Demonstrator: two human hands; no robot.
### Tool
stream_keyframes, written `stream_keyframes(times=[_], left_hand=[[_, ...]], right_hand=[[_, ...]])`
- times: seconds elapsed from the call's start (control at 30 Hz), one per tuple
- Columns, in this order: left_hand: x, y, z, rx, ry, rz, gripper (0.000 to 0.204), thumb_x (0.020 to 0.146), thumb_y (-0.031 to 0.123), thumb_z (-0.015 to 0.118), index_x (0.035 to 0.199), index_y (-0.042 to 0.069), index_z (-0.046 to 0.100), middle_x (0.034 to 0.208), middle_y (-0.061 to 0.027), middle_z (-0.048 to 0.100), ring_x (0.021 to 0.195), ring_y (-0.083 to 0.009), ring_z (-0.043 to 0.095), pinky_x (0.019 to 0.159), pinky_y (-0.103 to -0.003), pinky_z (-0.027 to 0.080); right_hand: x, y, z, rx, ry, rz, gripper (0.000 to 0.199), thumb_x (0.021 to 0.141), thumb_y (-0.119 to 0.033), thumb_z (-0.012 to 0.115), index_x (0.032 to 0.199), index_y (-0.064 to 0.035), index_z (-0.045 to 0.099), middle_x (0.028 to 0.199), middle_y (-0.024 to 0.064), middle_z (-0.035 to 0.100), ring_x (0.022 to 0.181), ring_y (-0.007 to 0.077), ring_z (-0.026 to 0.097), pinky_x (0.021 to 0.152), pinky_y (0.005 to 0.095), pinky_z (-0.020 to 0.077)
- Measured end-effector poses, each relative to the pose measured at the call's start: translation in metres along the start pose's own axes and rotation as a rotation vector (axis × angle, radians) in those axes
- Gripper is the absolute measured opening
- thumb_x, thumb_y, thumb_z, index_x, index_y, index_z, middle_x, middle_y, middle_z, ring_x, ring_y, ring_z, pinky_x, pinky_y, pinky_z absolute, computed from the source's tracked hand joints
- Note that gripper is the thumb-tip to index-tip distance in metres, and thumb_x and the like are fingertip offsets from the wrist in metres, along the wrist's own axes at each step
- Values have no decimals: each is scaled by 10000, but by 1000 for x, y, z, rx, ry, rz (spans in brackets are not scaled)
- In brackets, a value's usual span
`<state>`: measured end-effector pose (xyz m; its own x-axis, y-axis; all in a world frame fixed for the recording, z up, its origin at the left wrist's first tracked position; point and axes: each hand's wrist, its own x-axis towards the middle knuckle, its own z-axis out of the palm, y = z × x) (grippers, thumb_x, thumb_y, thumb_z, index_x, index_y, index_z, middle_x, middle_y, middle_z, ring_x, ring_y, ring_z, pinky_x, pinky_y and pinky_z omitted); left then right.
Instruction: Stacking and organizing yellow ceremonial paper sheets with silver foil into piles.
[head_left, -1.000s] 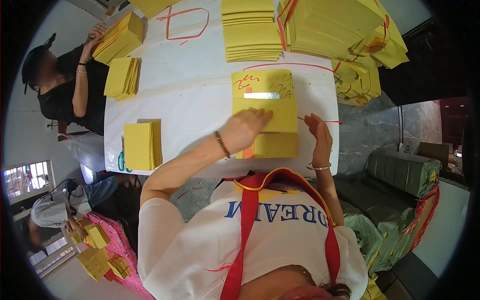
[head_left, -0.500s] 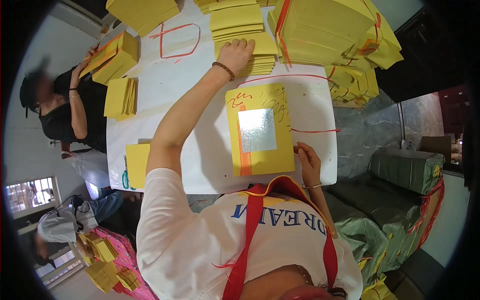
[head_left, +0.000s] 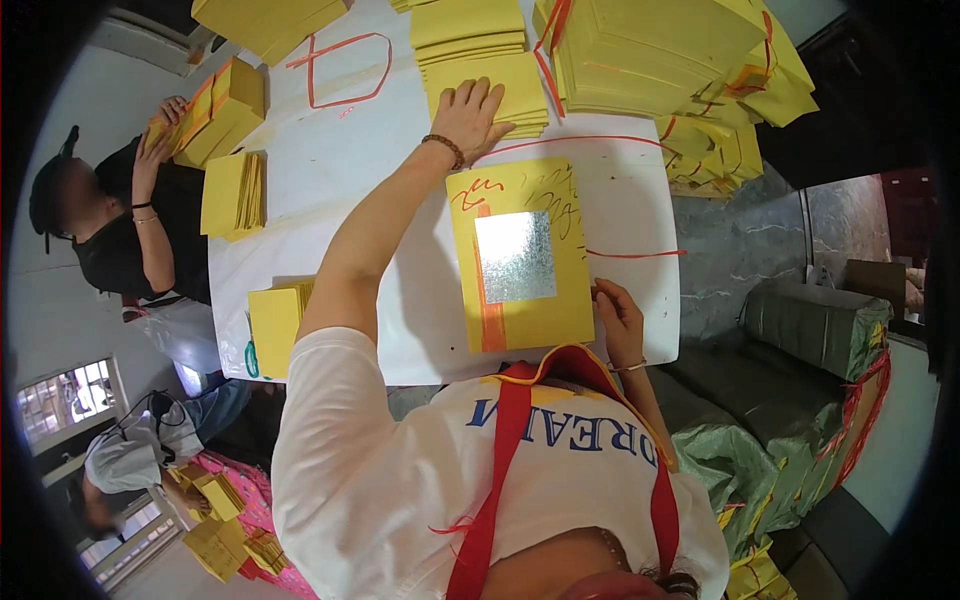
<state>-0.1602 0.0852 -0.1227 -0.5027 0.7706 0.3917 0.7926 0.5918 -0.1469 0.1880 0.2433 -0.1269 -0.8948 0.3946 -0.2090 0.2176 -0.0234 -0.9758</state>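
Note:
My left hand (head_left: pixel 468 120) reaches to the far side of the table and lies palm down, fingers spread, on the near end of a row of yellow paper sheets or envelopes (head_left: pixel 512 88). In front of me lies a yellow paper stack or packet (head_left: pixel 577 300) with red and dark scribbles and an orange strip. A shiny silver square (head_left: pixel 516 257) rests on top of it. Close beside its right edge is my right hand (head_left: pixel 620 318), its fingers loosely bent and apart. I cannot make out anything in it.
The white table (head_left: pixel 410 300) carries large yellow bundles (head_left: pixel 650 55) tied with red string at the far right, and smaller yellow stacks (head_left: pixel 233 195) at the left. A person in black (head_left: pixel 140 220) handles a yellow bundle (head_left: pixel 228 112) there. Green wrapped bales (head_left: pixel 815 335) stand at the right.
My left hand has gone from bent fingers to spread ones, flattened on the yellow paper and slightly nearer. The right hand stays by the packet. The whole view has shifted a little.

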Motion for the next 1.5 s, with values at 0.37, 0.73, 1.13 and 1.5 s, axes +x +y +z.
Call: stream_keyframes(times=[0.37,0.73,1.13,1.5], left_hand=[[15,-17,-31,-205,-228,-162,535,875,553,367,1256,193,470,1252,-106,459,1178,-264,382,938,-450,291],[-127,58,-109,-1016,113,-561,513,968,393,295,1313,25,391,1334,-154,403,1225,-249,390,1030,-356,285],[-191,164,-90,-1764,136,-897,708,951,496,219,1419,30,-35,1489,-132,29,1368,-248,69,1104,-344,117],[-192,155,-178,-648,-54,-54,485,735,278,677,1155,69,551,1169,-108,507,1026,-287,468,862,-384,368]], right_hand=[[7,-23,-1,-157,-21,-275,279,873,-84,538,1151,-58,544,1144,48,540,1066,148,513,835,256,426],[8,-7,-5,-56,-86,-194,372,902,-167,502,1258,-68,465,1257,68,475,1147,179,459,915,301,391],[17,-8,26,323,-313,27,586,973,-392,264,1414,-21,159,1460,92,212,1335,194,206,1085,305,168],[12,-21,-5,-425,-307,-592,337,920,-248,409,1059,-20,615,1214,126,541,1223,302,407,1054,391,246]])
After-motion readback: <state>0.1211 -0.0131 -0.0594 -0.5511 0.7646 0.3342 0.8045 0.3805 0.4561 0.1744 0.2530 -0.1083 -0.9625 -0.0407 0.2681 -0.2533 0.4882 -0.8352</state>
